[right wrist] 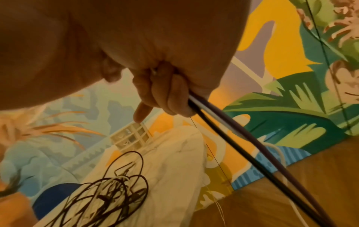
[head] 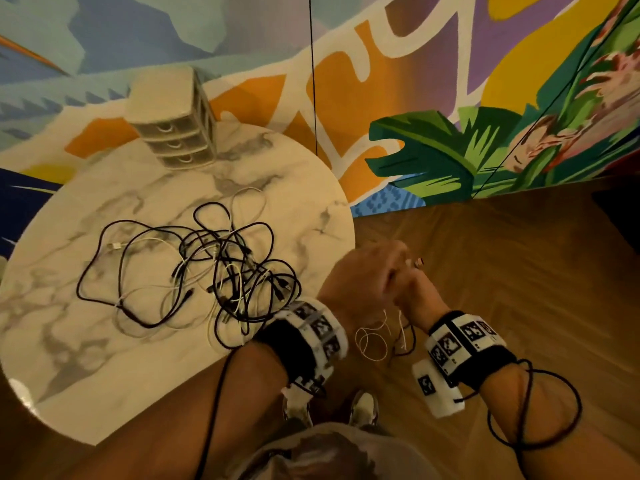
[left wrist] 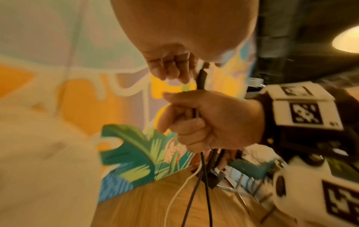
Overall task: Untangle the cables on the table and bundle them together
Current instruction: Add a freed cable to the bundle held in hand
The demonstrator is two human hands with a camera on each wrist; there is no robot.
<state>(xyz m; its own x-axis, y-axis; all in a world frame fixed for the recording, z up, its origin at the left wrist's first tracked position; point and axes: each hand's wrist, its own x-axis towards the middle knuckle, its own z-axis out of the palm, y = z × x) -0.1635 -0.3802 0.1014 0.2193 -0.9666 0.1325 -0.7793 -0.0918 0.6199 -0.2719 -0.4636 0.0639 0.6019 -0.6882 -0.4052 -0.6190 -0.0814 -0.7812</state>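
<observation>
While my right hand point(left wrist: 211, 121) is closing in a fist round a few freed cables point(left wrist: 198, 181), black, purple and white, I'm holding them off the table edge over the wood floor point(head: 502, 271), ends sticking up out of the fist and the long runs hanging straight down below it. My left hand point(head: 360, 271) is sitting right against the right one, fingers point(left wrist: 170, 69) curling down onto the black plug end on top; whether it's actually pinching that plug or only touching it, I can't tell from here. Out from the hands, the rest of the job, the tangled pile point(head: 207, 271) of black and white cables, is lying on the round marble table point(head: 69, 358), off to my left and slightly ahead. My left hand is the nearer one to it, so I'm judging the next reach goes leftward with that hand while the right keeps the bundle. A small drawer unit point(head: 176, 126) is standing at the far table edge, well apart from the pile.
</observation>
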